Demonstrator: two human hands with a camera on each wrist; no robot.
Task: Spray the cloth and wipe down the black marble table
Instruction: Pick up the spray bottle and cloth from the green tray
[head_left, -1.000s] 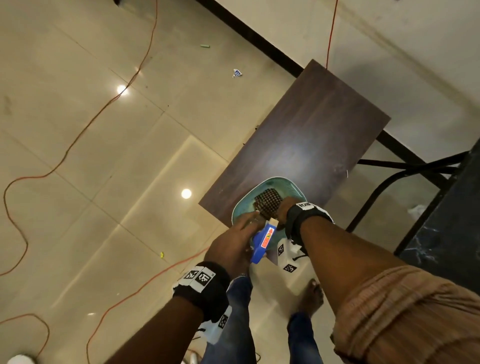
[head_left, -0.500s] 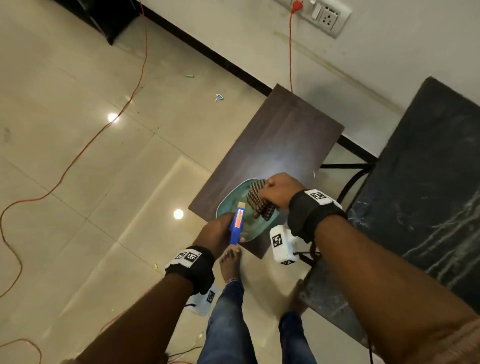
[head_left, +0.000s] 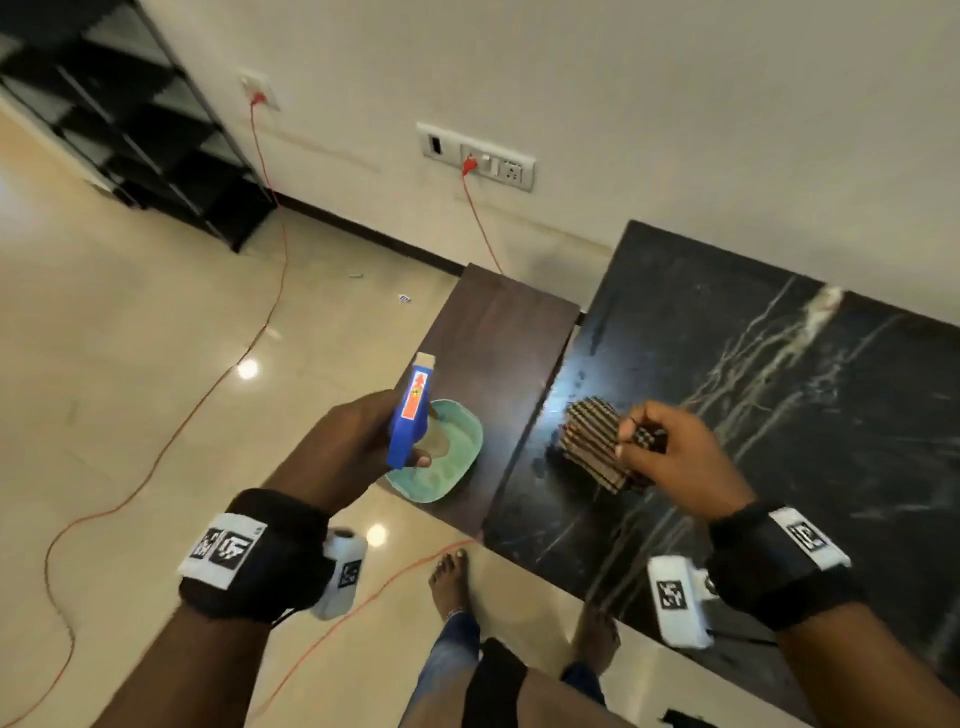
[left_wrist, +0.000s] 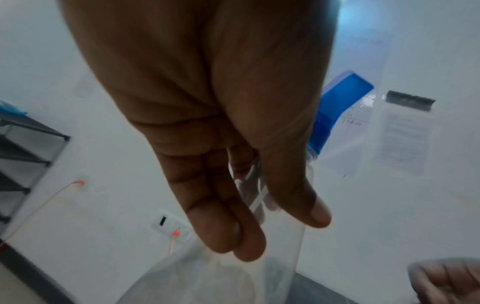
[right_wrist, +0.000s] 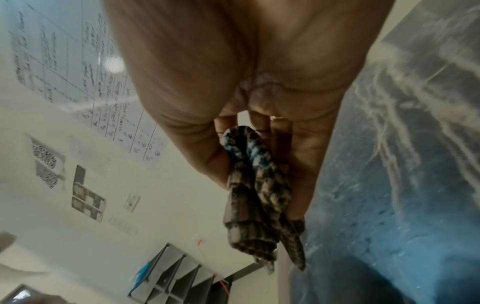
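My left hand (head_left: 358, 441) grips a spray bottle (head_left: 409, 415) with a blue head and a clear body, held upright above the teal tray (head_left: 462, 457). In the left wrist view the fingers (left_wrist: 228, 230) wrap the clear bottle (left_wrist: 280, 246) under its blue head (left_wrist: 335, 107). My right hand (head_left: 670, 457) pinches a brown checked cloth (head_left: 592, 441), folded and hanging just over the left end of the black marble table (head_left: 753, 395). The right wrist view shows the cloth (right_wrist: 254, 201) dangling from thumb and fingers beside the marble (right_wrist: 389, 185).
A dark wooden side table (head_left: 493, 338) stands against the marble table's left edge and carries the tray. Orange cables (head_left: 208, 395) run over the tiled floor from wall sockets (head_left: 478, 158). A black shelf rack (head_left: 130, 114) stands at the far left. My bare feet (head_left: 449, 582) are below.
Both hands have lifted off the tray. The right hand carried the cloth right, over the marble table. The left hand raised the spray bottle upright. The head view swung up and right.
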